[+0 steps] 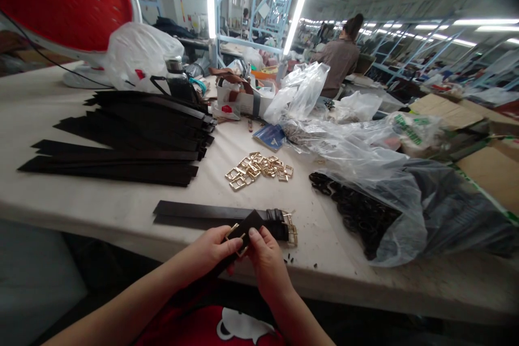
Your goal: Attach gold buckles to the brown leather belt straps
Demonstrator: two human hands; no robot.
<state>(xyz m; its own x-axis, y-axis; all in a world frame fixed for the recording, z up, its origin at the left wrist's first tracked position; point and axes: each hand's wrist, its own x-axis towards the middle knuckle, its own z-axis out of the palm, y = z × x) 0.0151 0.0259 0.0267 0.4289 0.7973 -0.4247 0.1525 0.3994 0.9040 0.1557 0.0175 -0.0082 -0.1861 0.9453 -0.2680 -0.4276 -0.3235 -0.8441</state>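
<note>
My left hand [221,251] is closed on a gold buckle [234,233], its thumb pressing the frame against a dark strap. The end of this black belt strap [250,221] passes through the buckle and is pinched by my right hand [265,257]. The rest of the strap runs down toward my lap, partly hidden by my hands. Just behind them lie belts with gold buckles fitted [290,230] and black loops around the straps. Farther back is a pile of loose gold buckles [259,166]. Black strap pieces [133,124] are stacked at the left.
Black loops [357,211] spill from a clear plastic bag [441,211] at the right. Beyond are a blue booklet [270,136], a white box [247,100] and cardboard boxes [494,167]. A red round object [68,0] stands at the upper left. Another person [338,59] is farther back.
</note>
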